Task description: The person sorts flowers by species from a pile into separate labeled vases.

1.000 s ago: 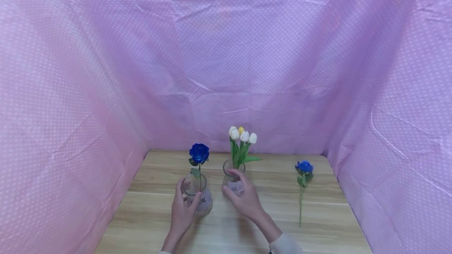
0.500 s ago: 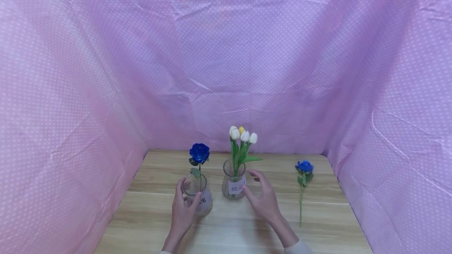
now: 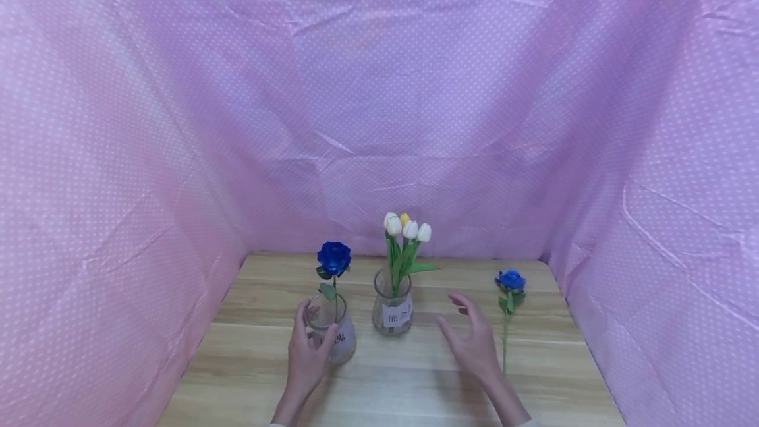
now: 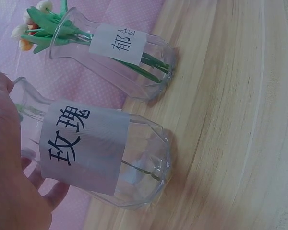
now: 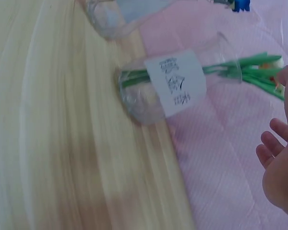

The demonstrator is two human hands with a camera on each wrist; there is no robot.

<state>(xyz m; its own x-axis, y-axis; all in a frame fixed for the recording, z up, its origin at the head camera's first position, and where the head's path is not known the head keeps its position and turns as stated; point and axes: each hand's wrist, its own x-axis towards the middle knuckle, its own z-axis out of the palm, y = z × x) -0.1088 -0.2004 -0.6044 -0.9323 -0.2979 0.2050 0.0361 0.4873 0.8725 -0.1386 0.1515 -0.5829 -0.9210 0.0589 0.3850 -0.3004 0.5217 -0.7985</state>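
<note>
My left hand (image 3: 307, 354) grips the neck of a clear glass vase (image 4: 146, 143) with a handwritten white label (image 4: 84, 148). A single blue rose (image 3: 334, 258) stands in that vase, its stem end showing through the glass. To its right, a second labelled glass vase (image 3: 393, 315) holds several white tulips (image 3: 394, 224) and a yellow one. My right hand (image 3: 474, 344) hovers between the tulip vase and a loose blue rose (image 3: 510, 281), thumb and fingers spread apart with nothing between them. That loose rose lies on the table, the lower end of its stem behind my right hand's wrist.
The wooden table (image 3: 249, 348) has pink dotted cloth (image 3: 379, 117) hanging behind it and on both sides. The two vases stand close together left of the table's middle, and the loose rose lies near the right edge.
My right hand has let go of the tulip vase and moved right, toward the loose rose. The tulip vase's label now shows fully. My left hand keeps its grip on the rose vase.
</note>
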